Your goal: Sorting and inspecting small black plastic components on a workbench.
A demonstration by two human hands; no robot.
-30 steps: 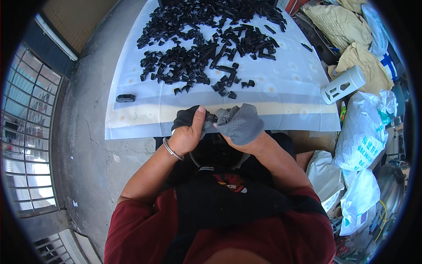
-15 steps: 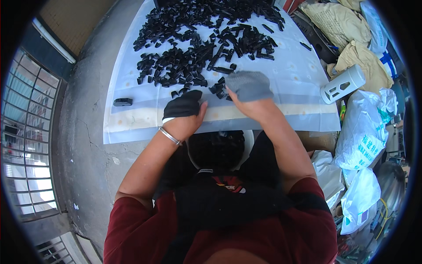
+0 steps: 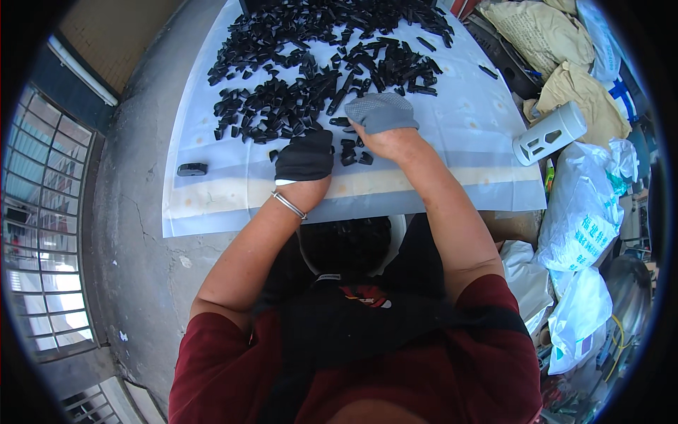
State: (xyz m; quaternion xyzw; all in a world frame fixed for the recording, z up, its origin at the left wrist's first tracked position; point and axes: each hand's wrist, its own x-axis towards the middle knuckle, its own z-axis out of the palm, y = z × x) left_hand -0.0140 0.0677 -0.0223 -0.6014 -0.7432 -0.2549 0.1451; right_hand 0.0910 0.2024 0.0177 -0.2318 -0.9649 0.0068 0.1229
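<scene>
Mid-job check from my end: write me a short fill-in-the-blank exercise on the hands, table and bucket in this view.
1. The right hand wears a glove coloured ____.
2. The arm wearing the bracelet is the person's ____ one.
3. The white cylinder is nearest the ____ edge of the table.
4. The bucket holds pieces coloured ____.

Missing words: gray; left; right; black.

Workshop, heaped black parts (image 3: 272,107), concrete floor (image 3: 145,205), sacks (image 3: 540,37)
</scene>
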